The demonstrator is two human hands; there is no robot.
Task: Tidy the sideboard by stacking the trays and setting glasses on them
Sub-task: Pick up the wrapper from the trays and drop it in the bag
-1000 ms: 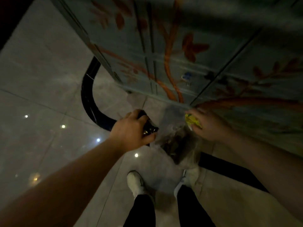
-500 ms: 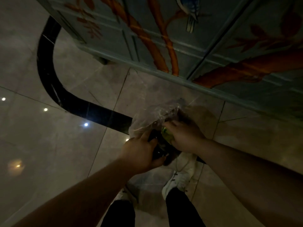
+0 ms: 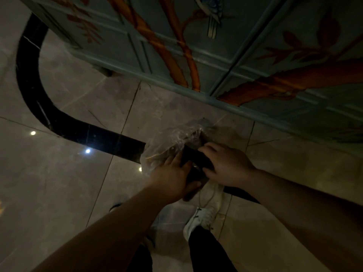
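No trays or glasses are in view. In dim light I look down at the floor in front of the painted sideboard. My left hand grips a dark, flat object from the left, its fingers resting against a clear crumpled plastic bag. My right hand is closed over the same dark object from the right. The bag hangs just beyond both hands, above the floor. What the dark object is cannot be made out.
The sideboard's closed doors, with orange branches and a blue bird, fill the top and right. A curved black inlay crosses the glossy floor tiles on the left. My white shoes stand directly below the hands.
My view has tilted down and both hands have come together at the bag. The yellow-green item my right hand held is no longer visible; that hand now rests on the dark object.
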